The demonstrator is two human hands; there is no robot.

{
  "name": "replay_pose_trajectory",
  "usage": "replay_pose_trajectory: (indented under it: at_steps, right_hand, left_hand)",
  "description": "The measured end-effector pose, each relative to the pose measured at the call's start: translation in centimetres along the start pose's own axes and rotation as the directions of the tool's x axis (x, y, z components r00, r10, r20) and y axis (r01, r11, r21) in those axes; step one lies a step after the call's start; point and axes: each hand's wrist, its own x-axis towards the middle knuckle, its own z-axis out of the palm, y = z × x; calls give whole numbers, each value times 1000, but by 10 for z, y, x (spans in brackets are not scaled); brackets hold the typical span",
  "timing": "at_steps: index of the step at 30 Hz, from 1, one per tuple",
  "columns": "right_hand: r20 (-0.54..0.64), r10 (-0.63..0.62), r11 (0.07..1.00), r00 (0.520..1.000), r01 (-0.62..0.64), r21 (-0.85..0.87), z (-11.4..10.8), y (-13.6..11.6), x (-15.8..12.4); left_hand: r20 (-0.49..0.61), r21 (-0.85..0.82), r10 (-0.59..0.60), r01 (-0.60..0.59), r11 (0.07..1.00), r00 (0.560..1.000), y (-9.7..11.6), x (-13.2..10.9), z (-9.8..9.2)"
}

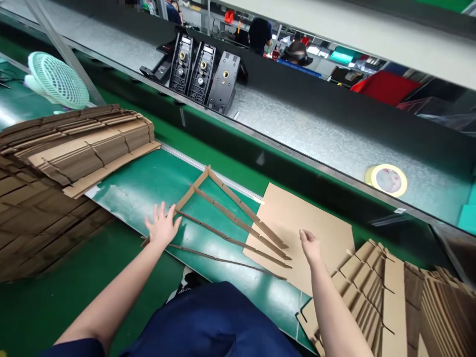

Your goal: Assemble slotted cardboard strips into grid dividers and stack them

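On the green table lies a partly joined cardboard divider [226,214]: one cross strip on the left with several slotted strips fanning out rightward from it. My left hand [161,225], fingers spread, is over the cross strip near its lower end; whether it touches the cardboard I cannot tell. My right hand [310,245] is closed, fingers curled together with nothing visible in them. It hovers above a flat cardboard sheet [327,228], just right of the strips' free ends. Those ends overlap the sheet's left part.
Slotted cardboard strips are stacked at left [107,146] and lower right [394,292]. Beyond the table, a conveyor [297,116] carries black plastic housings [201,74] and a tape roll [388,179]. A mint-green fan [59,79] stands far left. People work in the background.
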Motion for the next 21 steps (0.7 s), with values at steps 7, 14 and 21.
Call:
replay_pose_trajectory:
  at_steps: [7,14,21]
  right_hand:
    - [285,-206,893,936,299,-337,36,1,-16]
    - [143,-157,812,977,210,-544,30,-27,63]
    - [388,-328,837,861,456,-304,34,-21,19]
  left_hand:
    - [55,-5,-49,49,999,997,-9,-10,24]
    - [27,27,-10,9,1000,1000,0,-8,34]
    - [55,50,-18,16,999,998,-2,-13,31]
